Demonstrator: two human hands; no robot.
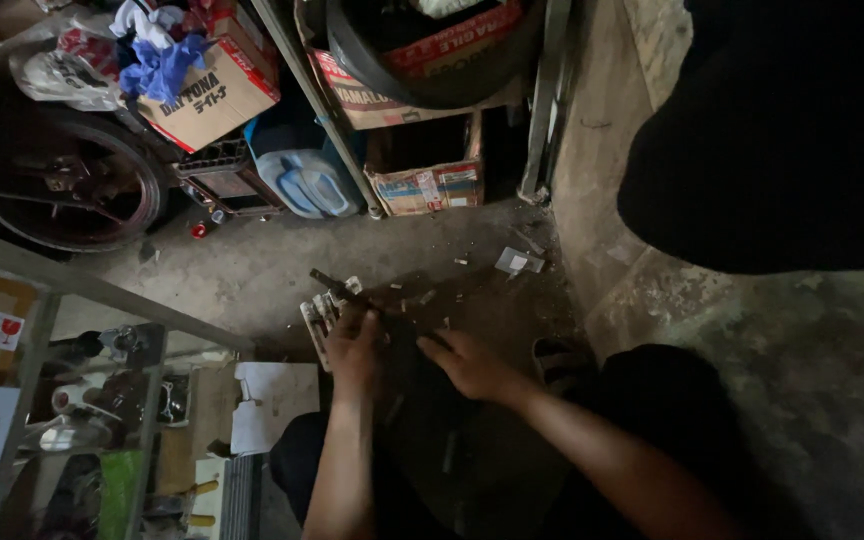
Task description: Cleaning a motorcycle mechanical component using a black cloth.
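Hands over dusty grey concrete floor [252, 270]. Left hand [355, 350]: grip closed on pale ribbed metal block [320, 315], a dark slim rod-shaped tool [337, 285] projecting beyond it. Right hand [467, 362]: just beside, grip state cannot be told. Risk: dim light and scattered small debris [517, 262]; loose parts could roll off and vanish.

A socket tray [320, 318] lies before the left hand [354, 350], on the floor [252, 270].

pale ribbed metal part [320, 315], flat on floor
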